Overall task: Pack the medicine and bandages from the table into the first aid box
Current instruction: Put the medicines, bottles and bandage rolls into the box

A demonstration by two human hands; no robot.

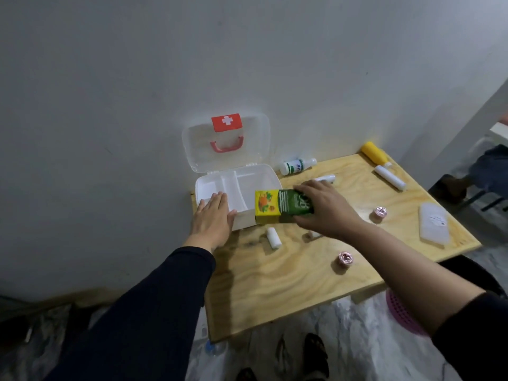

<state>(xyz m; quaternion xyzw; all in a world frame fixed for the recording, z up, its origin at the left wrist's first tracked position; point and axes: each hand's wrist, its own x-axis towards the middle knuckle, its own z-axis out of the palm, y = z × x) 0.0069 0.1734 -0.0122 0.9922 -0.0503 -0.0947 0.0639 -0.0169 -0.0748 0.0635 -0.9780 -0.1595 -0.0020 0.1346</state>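
A white first aid box (264, 176) stands open against the wall, its clear lid (258, 133) with a red cross label upright. My left hand (213, 220) lies flat on the box's front left corner, fingers apart. My right hand (325, 209) grips a yellow and green medicine carton (277, 206), held over the box's front right edge. On the wooden table (288, 276) lie a small white bandage roll (274, 237), two pink tape rolls (345, 257) (380, 212), a white bottle with a green label (297, 166), a yellow bottle (374, 153) and a white tube (390, 177).
A flat clear packet (434, 228) lies near the table's right edge. Another white tube (327, 177) shows behind my right hand. A pink basket (404, 314) sits on the floor under the table's right corner. My feet (299, 358) show below the table's front edge.
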